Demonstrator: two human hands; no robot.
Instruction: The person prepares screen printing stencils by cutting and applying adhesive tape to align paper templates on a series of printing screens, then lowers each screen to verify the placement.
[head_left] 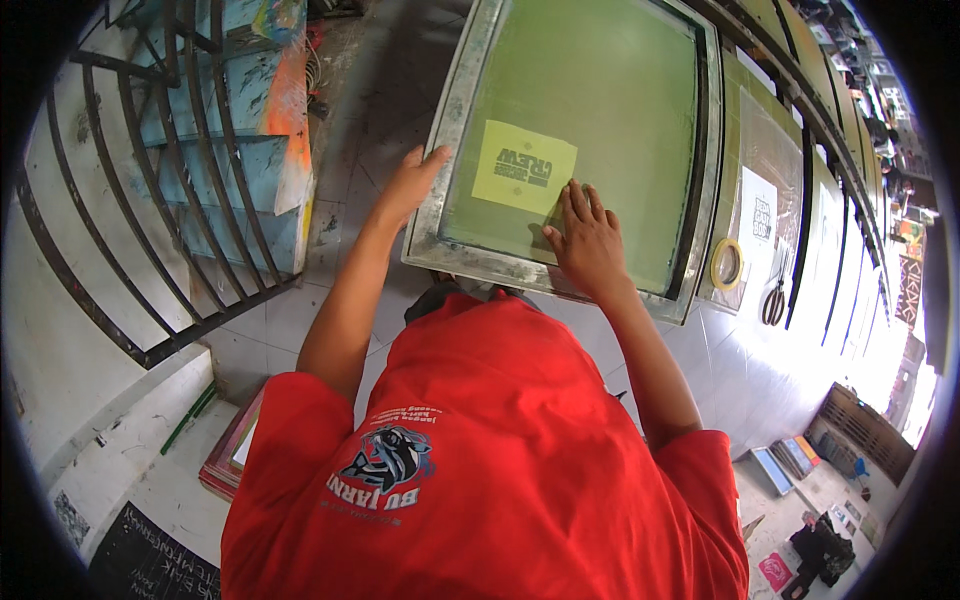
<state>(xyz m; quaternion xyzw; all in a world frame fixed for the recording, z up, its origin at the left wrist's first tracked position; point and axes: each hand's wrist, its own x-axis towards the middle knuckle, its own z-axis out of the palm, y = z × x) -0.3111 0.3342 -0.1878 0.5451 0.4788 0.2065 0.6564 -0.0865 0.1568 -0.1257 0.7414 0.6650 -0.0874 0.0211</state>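
A large screen-printing frame (424, 215) with a pale metal rim and green coated mesh lies in front of me, slightly tilted. On its lower left part rests a small yellowish-green sheet (552, 160) with dark printed lettering that appears upside down. My left hand (408, 188) grips the frame's left edge, with some of its fingers hidden by the rim. My right hand (590, 238) lies open and flat on the mesh, its fingertips at the sheet's lower right corner.
To the right, a bench holds a roll of tape (727, 264), scissors (774, 300) and a white printed sheet (758, 205). Dark metal bars (215, 150) stand at the left before blue boards (262, 170). A brown crate (862, 432) sits at the lower right.
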